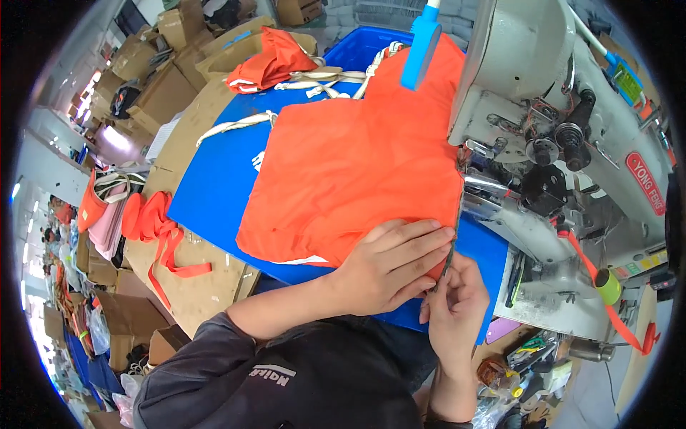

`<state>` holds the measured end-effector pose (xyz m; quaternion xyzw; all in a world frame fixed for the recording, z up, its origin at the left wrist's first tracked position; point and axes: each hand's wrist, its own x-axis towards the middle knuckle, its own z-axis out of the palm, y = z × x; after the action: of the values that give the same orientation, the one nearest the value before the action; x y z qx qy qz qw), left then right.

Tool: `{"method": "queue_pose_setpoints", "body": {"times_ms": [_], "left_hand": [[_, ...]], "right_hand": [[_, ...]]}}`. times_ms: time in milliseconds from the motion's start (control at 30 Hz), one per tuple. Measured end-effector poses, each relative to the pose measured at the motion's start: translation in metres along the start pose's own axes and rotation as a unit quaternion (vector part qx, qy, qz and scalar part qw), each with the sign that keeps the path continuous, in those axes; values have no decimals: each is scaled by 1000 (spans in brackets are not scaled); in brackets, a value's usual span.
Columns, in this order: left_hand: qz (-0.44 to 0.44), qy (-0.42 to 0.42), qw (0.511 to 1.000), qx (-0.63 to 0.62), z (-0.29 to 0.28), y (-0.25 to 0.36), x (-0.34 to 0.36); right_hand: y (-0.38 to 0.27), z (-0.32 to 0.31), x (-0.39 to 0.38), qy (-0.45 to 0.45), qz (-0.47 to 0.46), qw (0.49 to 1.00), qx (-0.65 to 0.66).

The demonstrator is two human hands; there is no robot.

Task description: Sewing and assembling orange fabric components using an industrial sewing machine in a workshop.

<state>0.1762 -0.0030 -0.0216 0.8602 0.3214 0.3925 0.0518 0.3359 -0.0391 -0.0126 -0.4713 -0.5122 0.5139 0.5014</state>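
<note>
A large piece of orange fabric (350,164) lies over the blue work surface (207,179), its right edge running up to the needle area of a grey industrial sewing machine (514,57). My left hand (393,264) rests on the fabric's near right corner, fingers stretched out and pressing it flat. Just beside it, my right hand (457,300) pinches the fabric's dark-trimmed edge between thumb and fingers. White straps (236,127) stick out from the fabric's far left side.
An orange bundle (268,61) with white straps lies at the back, near a blue crate (371,43). Orange tape (161,222) hangs over the wooden table (193,264) at left. Another orange strip (586,261) feeds into the machine. A blue hanging lamp (421,53) sits above the fabric.
</note>
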Motion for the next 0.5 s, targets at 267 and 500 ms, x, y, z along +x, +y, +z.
{"method": "queue_pose_setpoints", "body": {"times_ms": [267, 500], "left_hand": [[25, -2, 1000, 3, -6, 0, 8], [45, 11, 999, 11, -5, -8, 18]], "right_hand": [[-8, 8, -3, 10, 35, 992, 120], [-3, 13, 7, 38, 22, 990, 137]]}}
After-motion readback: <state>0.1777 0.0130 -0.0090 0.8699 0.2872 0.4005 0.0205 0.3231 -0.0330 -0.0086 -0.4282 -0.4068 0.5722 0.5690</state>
